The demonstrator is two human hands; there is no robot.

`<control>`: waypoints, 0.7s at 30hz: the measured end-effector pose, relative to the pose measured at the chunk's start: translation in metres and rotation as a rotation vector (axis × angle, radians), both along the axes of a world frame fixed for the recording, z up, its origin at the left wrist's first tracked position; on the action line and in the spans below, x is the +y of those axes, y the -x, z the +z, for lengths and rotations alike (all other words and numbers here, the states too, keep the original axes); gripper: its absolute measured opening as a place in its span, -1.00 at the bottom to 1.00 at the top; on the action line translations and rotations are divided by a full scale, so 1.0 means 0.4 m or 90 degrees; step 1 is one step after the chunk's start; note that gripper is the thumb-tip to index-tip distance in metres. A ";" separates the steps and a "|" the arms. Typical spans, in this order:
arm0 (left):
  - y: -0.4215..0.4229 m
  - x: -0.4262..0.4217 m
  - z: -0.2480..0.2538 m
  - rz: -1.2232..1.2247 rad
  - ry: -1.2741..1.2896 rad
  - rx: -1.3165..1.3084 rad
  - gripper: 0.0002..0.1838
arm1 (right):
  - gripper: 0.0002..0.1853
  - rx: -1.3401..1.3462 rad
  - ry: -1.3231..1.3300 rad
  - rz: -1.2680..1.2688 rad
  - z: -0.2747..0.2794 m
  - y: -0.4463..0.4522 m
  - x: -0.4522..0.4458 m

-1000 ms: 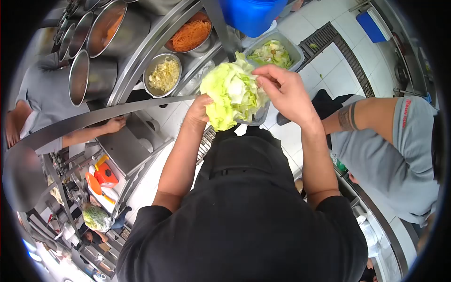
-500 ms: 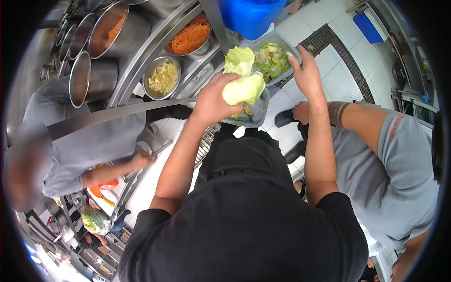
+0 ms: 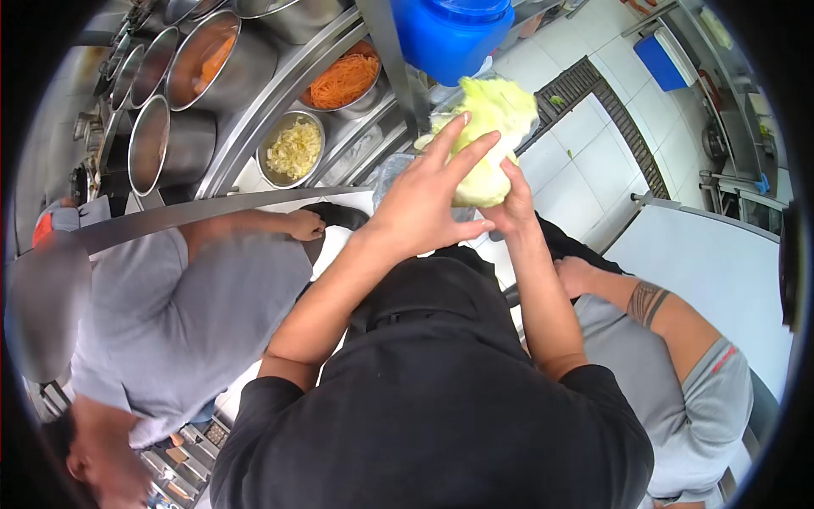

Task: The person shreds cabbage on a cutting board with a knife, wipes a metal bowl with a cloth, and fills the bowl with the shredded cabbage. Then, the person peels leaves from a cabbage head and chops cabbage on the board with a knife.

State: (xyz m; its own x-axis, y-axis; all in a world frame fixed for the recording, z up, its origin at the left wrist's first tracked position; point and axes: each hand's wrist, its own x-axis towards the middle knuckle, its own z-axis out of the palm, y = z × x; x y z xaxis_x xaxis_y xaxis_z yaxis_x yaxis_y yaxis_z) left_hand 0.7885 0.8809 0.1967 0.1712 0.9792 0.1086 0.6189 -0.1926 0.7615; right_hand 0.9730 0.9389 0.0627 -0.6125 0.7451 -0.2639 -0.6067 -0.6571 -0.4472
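Observation:
A pale green head of lettuce (image 3: pixel 492 127) is up in front of my body, its upper leaves blurred. My right hand (image 3: pixel 514 204) grips its lower right side, with the thumb showing against the leaves. Fingers spread, my left hand (image 3: pixel 424 199) is at the lettuce's left side, the fingertips close to or touching the leaves. Behind the lettuce, a grey plastic container (image 3: pixel 527 131) is mostly hidden.
Bowls of shredded carrot (image 3: pixel 343 81) and chopped pale vegetable (image 3: pixel 293 148) stand at upper left, near steel pots (image 3: pixel 174 144). A blue barrel (image 3: pixel 454 38) is ahead. People in grey shirts are at left (image 3: pixel 203 314) and right (image 3: pixel 627 365).
The lettuce has passed from my left hand to my right and moved up and right. My left hand has opened. The person at left has shifted right, and another head shows at lower left.

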 end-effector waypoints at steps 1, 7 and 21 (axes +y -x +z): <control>0.008 -0.001 0.016 -0.013 -0.004 -0.077 0.06 | -0.19 0.028 -0.007 -0.008 -0.006 -0.015 0.002; 0.051 0.004 -0.024 0.072 -0.036 -0.389 -0.21 | 0.02 0.146 -0.033 -0.050 -0.057 -0.072 0.026; 0.050 -0.003 -0.084 0.144 0.406 -0.677 -0.25 | -0.04 0.179 -0.096 -0.079 -0.045 -0.087 0.082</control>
State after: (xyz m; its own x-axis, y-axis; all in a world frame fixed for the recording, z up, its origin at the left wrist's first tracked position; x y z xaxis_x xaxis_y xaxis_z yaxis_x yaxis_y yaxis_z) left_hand 0.7686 0.8796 0.1631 0.1112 0.9043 -0.4121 -0.3844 0.4215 0.8213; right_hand 1.0078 0.9719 0.0447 -0.5481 0.8362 0.0203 -0.7909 -0.5103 -0.3377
